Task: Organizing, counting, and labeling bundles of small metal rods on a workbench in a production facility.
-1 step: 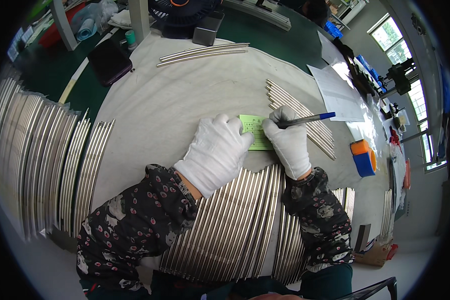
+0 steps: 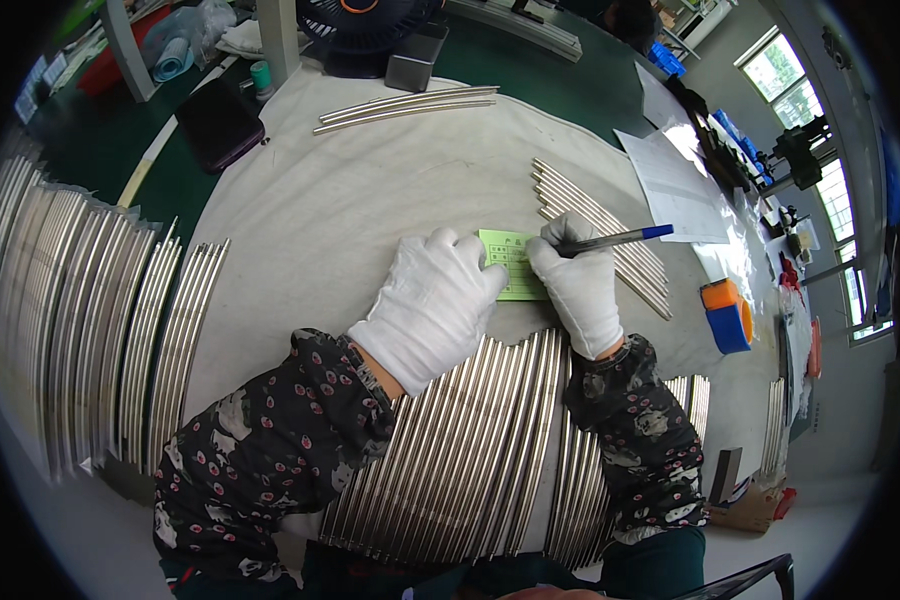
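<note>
A green paper label with a printed grid lies on the pale cloth between my hands. My left hand, in a white glove, has its fingers curled and holds down the label's left edge with the thumb side. In my right hand, also gloved, a pen with a blue cap end is gripped at a slant, its capped end pointing right. The pen's tip is hidden by my fingers at the label's right side. Nearer me, below both wrists, lies a wide row of shiny metal rods.
More rods lie to the right, others at the back. Rod bundles, partly in clear plastic, line the left. An orange and blue tape roll stands at right, near white paper sheets. A fan is behind.
</note>
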Motion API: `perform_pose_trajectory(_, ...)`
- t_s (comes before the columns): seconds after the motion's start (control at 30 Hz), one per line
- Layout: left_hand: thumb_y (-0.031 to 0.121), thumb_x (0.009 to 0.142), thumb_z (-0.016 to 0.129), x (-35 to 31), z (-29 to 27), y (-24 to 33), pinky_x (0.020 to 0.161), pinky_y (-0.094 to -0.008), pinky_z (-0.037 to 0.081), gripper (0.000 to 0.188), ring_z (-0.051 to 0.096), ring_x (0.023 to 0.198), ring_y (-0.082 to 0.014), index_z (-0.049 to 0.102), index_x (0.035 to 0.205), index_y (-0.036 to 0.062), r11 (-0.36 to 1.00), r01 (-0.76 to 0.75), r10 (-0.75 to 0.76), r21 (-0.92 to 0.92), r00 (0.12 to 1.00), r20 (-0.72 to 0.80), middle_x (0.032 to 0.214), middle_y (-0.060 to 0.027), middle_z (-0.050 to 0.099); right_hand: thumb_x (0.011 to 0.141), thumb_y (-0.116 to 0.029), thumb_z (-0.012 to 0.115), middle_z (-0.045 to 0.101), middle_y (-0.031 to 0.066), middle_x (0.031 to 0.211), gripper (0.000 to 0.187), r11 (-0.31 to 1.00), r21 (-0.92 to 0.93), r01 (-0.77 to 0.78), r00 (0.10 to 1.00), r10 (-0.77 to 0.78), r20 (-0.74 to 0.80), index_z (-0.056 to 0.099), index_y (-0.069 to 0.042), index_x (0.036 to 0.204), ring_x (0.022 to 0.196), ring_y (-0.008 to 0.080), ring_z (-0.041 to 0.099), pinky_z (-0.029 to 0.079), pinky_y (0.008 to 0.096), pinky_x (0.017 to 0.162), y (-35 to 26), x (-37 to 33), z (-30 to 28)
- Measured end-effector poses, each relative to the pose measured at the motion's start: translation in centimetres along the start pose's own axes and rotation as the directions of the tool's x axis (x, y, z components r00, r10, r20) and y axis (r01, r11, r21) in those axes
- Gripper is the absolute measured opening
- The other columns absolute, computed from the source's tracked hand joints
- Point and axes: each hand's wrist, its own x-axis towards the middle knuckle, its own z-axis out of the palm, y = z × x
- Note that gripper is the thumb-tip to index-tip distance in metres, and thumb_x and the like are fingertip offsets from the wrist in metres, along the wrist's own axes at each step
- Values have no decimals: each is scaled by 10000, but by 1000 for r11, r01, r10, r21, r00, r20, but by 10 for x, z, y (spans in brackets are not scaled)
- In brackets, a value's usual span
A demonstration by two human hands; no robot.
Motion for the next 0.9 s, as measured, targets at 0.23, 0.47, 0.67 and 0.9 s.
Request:
perform_pose_trajectory(0.23,174,698,635,0,1,0,650,-375,433,190,527,762,-233,631,856,69,1000,-8,8,-14,1000,-17,784,-68,534,724,27,557,489,-23,602,102,1000,13,13,999,-12,-30,493,-26,664,556,30,399,365,202,512,2,0,-1)
perform_pose_trajectory(0.47,172,701,629,0,1,-1,647,-379,434,185,524,761,-238,630,853,67,1000,1,-1,-9,1000,-3,789,-74,533,725,22,560,498,-13,592,82,1000,-6,-6,1000,7,14,512,-13,669,554,34,407,367,204,511,2,0,-1)
perform_pose_trajectory(0.67,168,699,634,0,2,-1,636,-379,439,189,525,745,-240,633,856,63,1000,-16,15,-27,999,-32,780,-76,534,724,22,562,497,-13,581,82,999,-33,4,1000,-5,-12,511,-11,668,543,36,408,369,208,503,1,0,-3)
perform_pose_trajectory(0.9,165,695,639,0,2,-1,631,-379,440,195,526,740,-239,639,857,58,1000,-13,12,-17,1000,-20,768,-75,535,722,35,553,477,-23,579,111,1000,3,7,1000,-7,-29,491,-25,653,544,28,396,355,202,497,4,1,-2)
